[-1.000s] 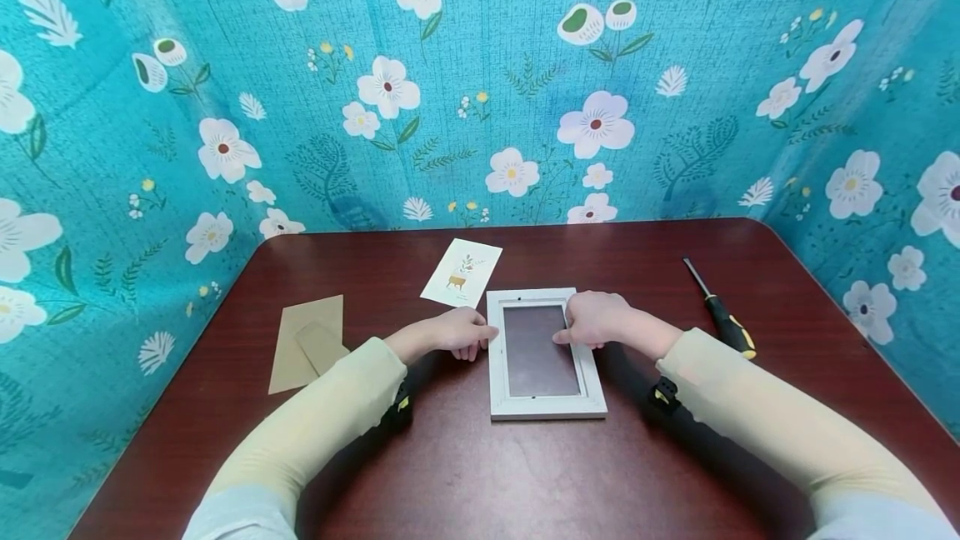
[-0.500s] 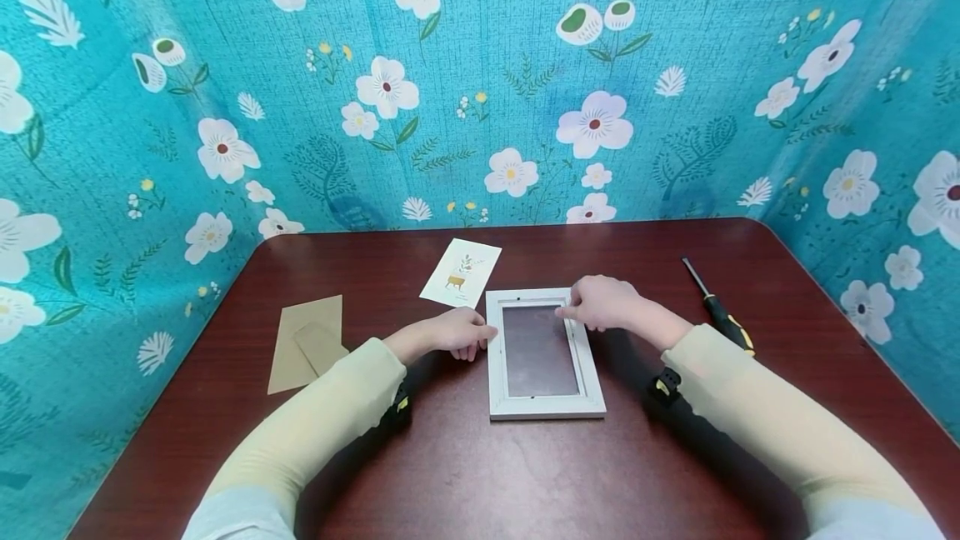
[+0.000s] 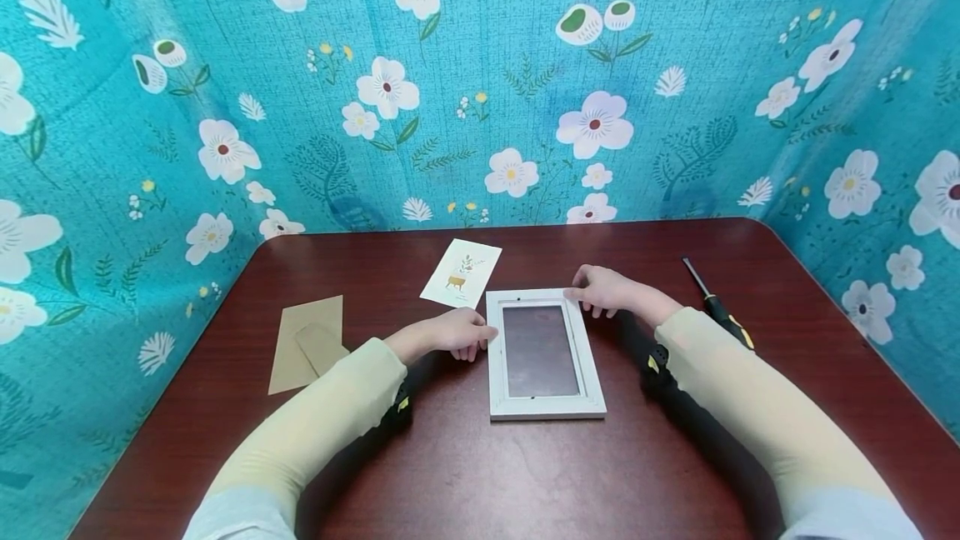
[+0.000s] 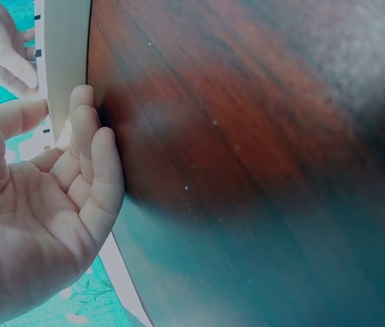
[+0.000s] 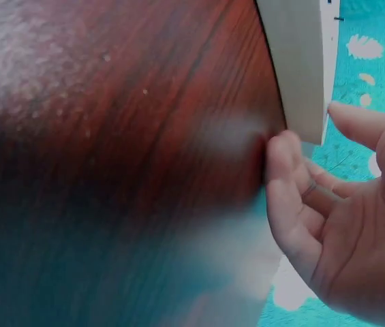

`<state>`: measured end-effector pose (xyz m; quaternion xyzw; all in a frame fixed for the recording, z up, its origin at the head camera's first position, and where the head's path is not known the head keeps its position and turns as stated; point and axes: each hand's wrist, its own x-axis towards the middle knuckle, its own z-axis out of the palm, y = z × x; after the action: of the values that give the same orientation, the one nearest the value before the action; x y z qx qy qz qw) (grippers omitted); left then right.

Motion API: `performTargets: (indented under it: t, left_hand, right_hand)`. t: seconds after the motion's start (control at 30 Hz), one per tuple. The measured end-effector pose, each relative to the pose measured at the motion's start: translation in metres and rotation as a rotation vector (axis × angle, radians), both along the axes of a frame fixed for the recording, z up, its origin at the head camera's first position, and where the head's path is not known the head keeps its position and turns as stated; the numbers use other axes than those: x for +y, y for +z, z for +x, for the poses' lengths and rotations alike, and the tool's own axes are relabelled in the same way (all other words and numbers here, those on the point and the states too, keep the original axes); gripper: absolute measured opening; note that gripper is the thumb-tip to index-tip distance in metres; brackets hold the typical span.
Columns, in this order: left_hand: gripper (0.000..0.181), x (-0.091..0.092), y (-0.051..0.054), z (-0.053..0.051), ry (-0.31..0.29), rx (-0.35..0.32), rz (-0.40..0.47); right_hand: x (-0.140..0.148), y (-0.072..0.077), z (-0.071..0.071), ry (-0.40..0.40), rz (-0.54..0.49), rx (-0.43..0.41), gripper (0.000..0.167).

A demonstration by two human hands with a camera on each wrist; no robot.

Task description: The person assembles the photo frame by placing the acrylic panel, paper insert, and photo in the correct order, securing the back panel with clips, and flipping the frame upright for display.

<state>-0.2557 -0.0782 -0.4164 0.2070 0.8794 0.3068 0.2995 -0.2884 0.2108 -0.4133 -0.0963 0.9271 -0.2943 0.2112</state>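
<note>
A white picture frame [image 3: 498, 373] lies flat on the dark wooden table, with a dark pane [image 3: 542, 352] inside its border. My left hand [image 3: 456, 332] holds the frame's left side, thumb on the top face and fingers against the outer edge. At the far right corner, my right hand [image 3: 606, 290] has its thumb on the border and its fingers beside the edge. In the right wrist view, thumb and fingertips of the right hand [image 5: 356, 238] meet the frame's end [image 5: 298, 75]. Behind the frame lies a white card [image 3: 461, 272] with a printed animal.
A brown backing board [image 3: 303, 336] with a stand flap lies at the left, partly behind the left sleeve. On the right rests a screwdriver [image 3: 723, 315] with a black and yellow handle. A blue flowered curtain [image 3: 480, 107] surrounds the table [image 3: 547, 473].
My right hand has slid from the inner right side of the frame up and outward to its far right corner. The left hand and the frame have stayed in place.
</note>
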Motion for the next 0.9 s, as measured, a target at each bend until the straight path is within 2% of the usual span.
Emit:
performTargets:
  t: [0.27,0.63,0.9]
  left_hand:
    - [0.032,0.001,0.001,-0.002,-0.001,0.003,0.000]
    - [0.032,0.001,0.003,-0.003,-0.008,0.006,0.002]
    - [0.031,-0.001,-0.004,-0.002,-0.016,0.032,-0.001]
  right_hand:
    - [0.003,0.000,-0.008,-0.006,-0.168,-0.125,0.030]
    - [0.007,-0.006,-0.012,-0.060,-0.234,-0.187,0.030]
    - [0.008,-0.013,-0.010,-0.101,-0.290,-0.217,0.033]
